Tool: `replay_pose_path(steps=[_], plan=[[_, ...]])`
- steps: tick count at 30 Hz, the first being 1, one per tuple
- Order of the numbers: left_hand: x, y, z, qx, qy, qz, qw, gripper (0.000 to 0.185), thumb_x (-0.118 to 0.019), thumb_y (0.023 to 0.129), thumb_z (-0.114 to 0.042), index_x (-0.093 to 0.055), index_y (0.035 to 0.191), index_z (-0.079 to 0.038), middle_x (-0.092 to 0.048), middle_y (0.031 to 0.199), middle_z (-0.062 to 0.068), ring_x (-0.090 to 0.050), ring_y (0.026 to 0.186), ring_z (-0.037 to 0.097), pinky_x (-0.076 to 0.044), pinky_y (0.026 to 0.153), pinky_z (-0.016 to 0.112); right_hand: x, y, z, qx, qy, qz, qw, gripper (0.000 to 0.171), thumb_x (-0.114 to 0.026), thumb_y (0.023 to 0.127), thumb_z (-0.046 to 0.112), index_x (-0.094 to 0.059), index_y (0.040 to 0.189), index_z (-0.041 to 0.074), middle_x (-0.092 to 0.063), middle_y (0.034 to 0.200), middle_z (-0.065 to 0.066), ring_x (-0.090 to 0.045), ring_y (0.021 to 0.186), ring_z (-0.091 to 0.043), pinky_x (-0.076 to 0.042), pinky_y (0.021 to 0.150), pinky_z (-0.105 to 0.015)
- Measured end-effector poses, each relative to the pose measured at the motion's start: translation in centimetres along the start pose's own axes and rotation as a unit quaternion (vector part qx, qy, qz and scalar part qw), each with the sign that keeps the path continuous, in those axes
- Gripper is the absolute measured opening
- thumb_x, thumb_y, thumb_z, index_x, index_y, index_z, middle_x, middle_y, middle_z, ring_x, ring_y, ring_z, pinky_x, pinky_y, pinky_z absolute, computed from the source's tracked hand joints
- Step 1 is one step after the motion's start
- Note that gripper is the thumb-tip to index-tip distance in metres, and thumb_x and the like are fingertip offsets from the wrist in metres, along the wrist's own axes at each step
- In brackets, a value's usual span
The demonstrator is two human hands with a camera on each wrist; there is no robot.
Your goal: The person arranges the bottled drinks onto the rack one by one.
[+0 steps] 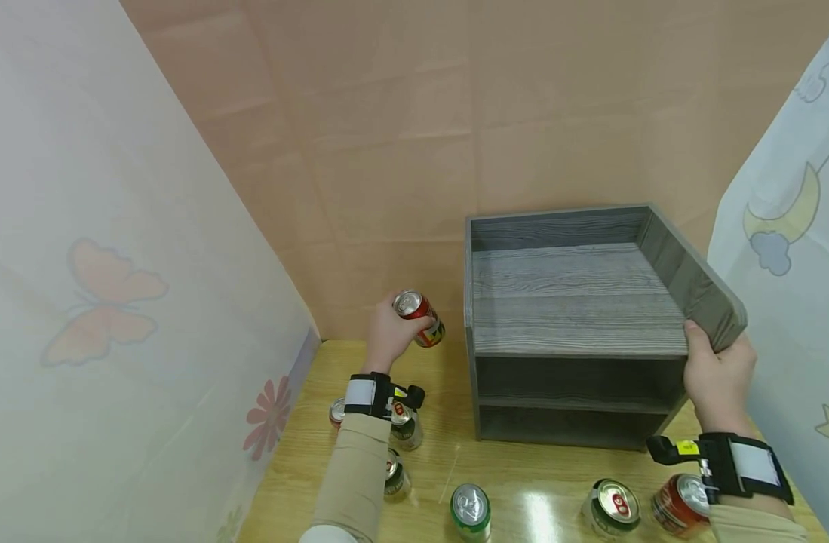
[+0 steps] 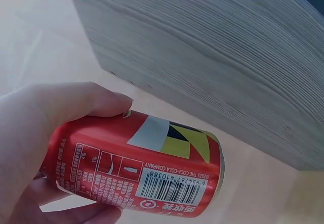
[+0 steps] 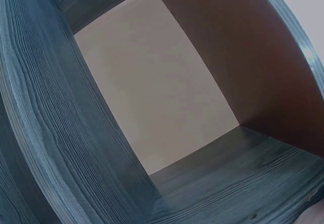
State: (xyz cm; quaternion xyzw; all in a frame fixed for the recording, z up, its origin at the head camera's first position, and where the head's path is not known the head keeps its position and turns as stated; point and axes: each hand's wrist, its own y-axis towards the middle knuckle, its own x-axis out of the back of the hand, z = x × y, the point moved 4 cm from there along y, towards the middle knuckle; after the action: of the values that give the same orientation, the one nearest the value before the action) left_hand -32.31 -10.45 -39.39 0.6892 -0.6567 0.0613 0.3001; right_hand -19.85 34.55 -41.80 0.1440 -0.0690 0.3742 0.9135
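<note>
My left hand (image 1: 391, 332) grips a red Coca-Cola can (image 1: 421, 315), raised and tilted to the left of a grey wooden shelf unit (image 1: 570, 298). In the left wrist view the can (image 2: 136, 166) lies sideways in the fingers, its barcode showing, apart from the shelf's side panel (image 2: 202, 57). My right hand (image 1: 720, 373) grips the front edge of the shelf's right side, thumb inside and fingers outside. From the right wrist, a shelf compartment (image 3: 202, 183) with its open back fills the view; only a bit of that hand shows at the corner.
On the wooden table (image 1: 509, 467) stand a green can (image 1: 471, 509), a can with a dark rim (image 1: 614, 507) and a red-brown can (image 1: 679, 504). More cans (image 1: 406, 428) are partly hidden by my left forearm. Cloth walls (image 1: 360, 151) enclose the back and sides.
</note>
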Motion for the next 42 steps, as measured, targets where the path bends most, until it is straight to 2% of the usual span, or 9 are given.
replay_pose_path(steps=[4,10,21,25,29,35,39,42], plan=[[0.9,0.1,-1.8,-0.011,-0.004,-0.02,0.9997,0.072,-0.09,0.077,-0.023,-0.058,0.139,-0.006,-0.066,0.125,0.011,-0.066,0.11,0.027,-0.056,0.087,0.045,0.1,0.1,-0.1,-0.001,0.001,-0.004,1.0,0.019,-0.055,0.105,0.026,-0.059,0.124,0.025,-0.051,0.101,0.022,-0.049,0.095,0.001,-0.035,0.084,-0.022],[1.9,-0.1,-4.7,-0.048,-0.019,-0.059,0.9969,0.066,-0.09,0.077,-0.023,-0.053,0.129,-0.004,-0.066,0.123,0.012,-0.066,0.11,0.026,-0.056,0.087,0.044,0.1,0.1,0.0,0.004,0.009,-0.005,1.0,0.015,-0.055,0.105,0.026,-0.06,0.12,0.026,-0.053,0.1,0.019,-0.049,0.093,0.0,-0.035,0.082,-0.022],[3.8,-0.9,-9.1,-0.136,-0.079,-0.106,0.9819,0.06,-0.089,0.078,-0.015,-0.053,0.124,-0.001,-0.066,0.118,0.007,-0.065,0.108,0.019,-0.057,0.086,0.041,0.1,-0.1,0.1,0.0,0.013,0.004,1.0,0.018,-0.054,0.105,0.027,-0.059,0.122,0.025,-0.054,0.103,0.015,-0.049,0.095,-0.002,-0.035,0.082,-0.023],[4.4,-1.2,-10.4,-0.161,-0.082,-0.12,0.9761,0.06,-0.089,0.078,-0.014,-0.053,0.124,-0.003,-0.067,0.118,0.005,-0.066,0.108,0.018,-0.057,0.086,0.04,0.2,0.0,0.1,0.006,0.011,0.002,1.0,0.017,-0.053,0.106,0.027,-0.059,0.121,0.025,-0.054,0.103,0.016,-0.05,0.095,-0.001,-0.035,0.082,-0.023],[4.9,-1.7,-11.8,-0.188,-0.093,-0.124,0.97,0.061,-0.089,0.077,-0.012,-0.053,0.125,-0.004,-0.066,0.12,0.005,-0.065,0.11,0.018,-0.057,0.086,0.039,0.2,0.0,0.2,0.007,0.008,0.0,1.0,0.017,-0.053,0.106,0.027,-0.059,0.122,0.025,-0.054,0.104,0.016,-0.049,0.096,-0.001,-0.035,0.082,-0.023],[5.1,-2.1,-13.5,-0.221,-0.119,-0.109,0.9618,0.065,-0.09,0.078,-0.01,-0.053,0.131,-0.006,-0.063,0.125,0.005,-0.063,0.114,0.019,-0.056,0.087,0.035,0.1,0.0,0.1,0.005,0.009,0.001,1.0,0.019,-0.053,0.106,0.028,-0.059,0.124,0.025,-0.054,0.105,0.016,-0.049,0.097,-0.002,-0.035,0.083,-0.023],[5.1,-2.5,-14.3,-0.237,-0.13,-0.098,0.9579,0.068,-0.09,0.076,-0.004,-0.054,0.133,-0.004,-0.062,0.126,0.008,-0.063,0.113,0.02,-0.057,0.086,0.035,0.1,-0.1,0.1,0.002,0.005,0.001,1.0,0.021,-0.052,0.106,0.028,-0.059,0.126,0.025,-0.054,0.106,0.016,-0.049,0.098,-0.002,-0.035,0.084,-0.023],[5.3,-3.2,-15.5,-0.247,-0.131,-0.093,0.9556,0.067,-0.089,0.075,0.002,-0.054,0.132,0.0,-0.062,0.126,0.012,-0.064,0.112,0.023,-0.057,0.087,0.036,0.1,-0.1,0.1,0.002,0.005,0.0,1.0,0.02,-0.053,0.106,0.028,-0.059,0.124,0.025,-0.054,0.106,0.016,-0.049,0.098,-0.001,-0.035,0.084,-0.023]])
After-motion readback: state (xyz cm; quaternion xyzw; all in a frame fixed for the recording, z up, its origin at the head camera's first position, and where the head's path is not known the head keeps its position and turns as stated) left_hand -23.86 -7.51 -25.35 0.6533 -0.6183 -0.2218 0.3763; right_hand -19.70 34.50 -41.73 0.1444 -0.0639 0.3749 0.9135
